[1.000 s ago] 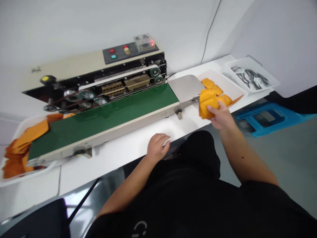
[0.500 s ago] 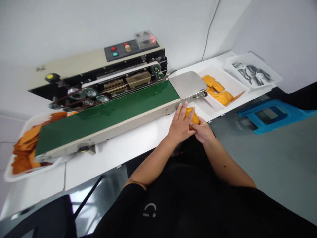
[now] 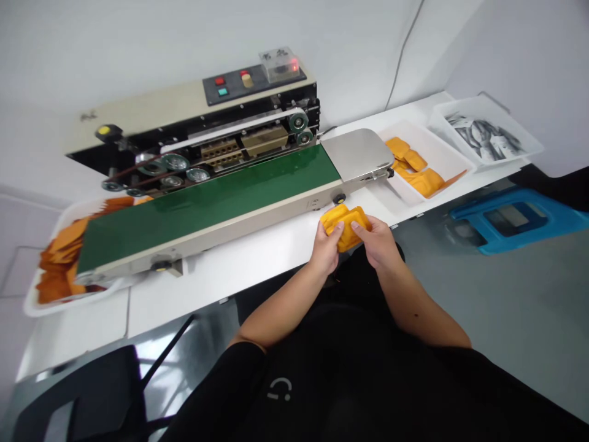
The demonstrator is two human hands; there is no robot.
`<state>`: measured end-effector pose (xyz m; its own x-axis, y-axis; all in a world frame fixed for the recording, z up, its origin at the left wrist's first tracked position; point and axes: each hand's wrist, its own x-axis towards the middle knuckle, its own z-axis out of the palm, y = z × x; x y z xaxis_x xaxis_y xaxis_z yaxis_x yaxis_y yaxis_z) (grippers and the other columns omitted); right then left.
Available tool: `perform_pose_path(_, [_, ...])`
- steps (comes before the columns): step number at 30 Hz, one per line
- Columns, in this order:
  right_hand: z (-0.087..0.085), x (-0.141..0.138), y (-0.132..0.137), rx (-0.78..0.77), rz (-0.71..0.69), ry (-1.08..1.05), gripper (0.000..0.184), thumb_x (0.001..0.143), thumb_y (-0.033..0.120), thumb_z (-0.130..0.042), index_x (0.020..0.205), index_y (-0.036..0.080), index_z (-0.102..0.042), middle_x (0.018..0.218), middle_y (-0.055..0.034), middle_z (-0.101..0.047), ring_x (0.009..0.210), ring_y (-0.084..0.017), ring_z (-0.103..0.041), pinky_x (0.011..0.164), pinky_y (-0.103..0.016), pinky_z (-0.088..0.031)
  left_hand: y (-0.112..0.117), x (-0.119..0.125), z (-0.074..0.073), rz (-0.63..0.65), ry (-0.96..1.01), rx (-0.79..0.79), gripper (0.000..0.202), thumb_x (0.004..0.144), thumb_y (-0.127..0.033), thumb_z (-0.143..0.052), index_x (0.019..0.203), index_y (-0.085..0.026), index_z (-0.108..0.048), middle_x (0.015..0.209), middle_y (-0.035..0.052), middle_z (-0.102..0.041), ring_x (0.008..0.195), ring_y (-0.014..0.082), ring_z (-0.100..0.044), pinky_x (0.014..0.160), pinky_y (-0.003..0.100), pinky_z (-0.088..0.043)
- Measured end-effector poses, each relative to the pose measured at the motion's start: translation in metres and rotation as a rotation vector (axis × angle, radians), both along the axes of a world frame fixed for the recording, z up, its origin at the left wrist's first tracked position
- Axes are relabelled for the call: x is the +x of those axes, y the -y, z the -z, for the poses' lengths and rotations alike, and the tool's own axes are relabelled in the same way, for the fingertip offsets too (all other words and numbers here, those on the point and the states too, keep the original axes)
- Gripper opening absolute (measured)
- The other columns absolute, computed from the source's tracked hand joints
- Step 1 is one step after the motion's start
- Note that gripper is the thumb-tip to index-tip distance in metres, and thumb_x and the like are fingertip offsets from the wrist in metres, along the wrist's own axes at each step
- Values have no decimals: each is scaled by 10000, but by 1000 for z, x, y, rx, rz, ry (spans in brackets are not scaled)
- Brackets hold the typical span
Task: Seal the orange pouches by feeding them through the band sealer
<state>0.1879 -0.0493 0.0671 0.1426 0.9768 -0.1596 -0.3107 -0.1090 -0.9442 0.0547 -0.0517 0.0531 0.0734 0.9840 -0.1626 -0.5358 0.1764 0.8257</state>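
Several yellow-orange pouches appear in view, and at least two of them are between my hands in front of the sealing machine. My left hand grips the rear yellow pouch, its thumb lying over the front. Overlapping that one is a front yellow pouch, pinched by my right hand with the thumb on its face. The fingers behind the pouches are hidden. Just beyond them stands the band sealing machine with its green conveyor belt and a metal plate at the right end.
A white bin of yellow pouches stands right of the machine, beside a clear bin of silver packets. At the left end, another white bin holds orange pouches. A blue plastic stool and a black chair flank the white table.
My left hand has come off the top of the yellow pouches to grip their left side. The pouches now show two overlapping faces. The view has shifted slightly.
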Motion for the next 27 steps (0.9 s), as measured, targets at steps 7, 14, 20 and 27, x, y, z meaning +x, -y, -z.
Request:
perform_pose_path(7, [-2,1,-7,-7,71,-80,467,723,557,-1030,1044,280,-835,1045,-26,-827,951,-236,-782,893,-388,-662,-3,-9,-17,43,182,-285,539,914,-477,-915,1339,-213,-712,1308,100,-822,1251,308,-791,1108,476,-658])
perform_pose_path(14, [9,15,-13,-30,135,-124,490,733,600,-1019,999,297,-741,974,-1,-799,814,-192,-742,629,-308,-585,-5,-23,-10,-7,175,-323,507,926,-446,-907,1332,-217,-709,1321,99,-818,1251,303,-798,1100,486,-673])
perform_pose_path(20, [4,18,-12,-73,102,-104,462,759,560,-1006,1014,309,-715,967,21,-780,750,-155,-698,530,-249,-500,-4,-37,3,-30,145,-285,496,901,-434,-926,1289,-198,-726,1318,109,-820,1266,307,-789,1122,470,-655])
perform_pose_path(27, [-12,8,-10,-23,60,-109,492,704,384,-1035,1105,355,-752,1088,34,-804,920,-185,-760,678,-282,-631,2,-45,15,-66,89,-249,554,873,-494,-943,1287,-197,-726,1306,114,-822,1247,301,-788,1111,457,-643])
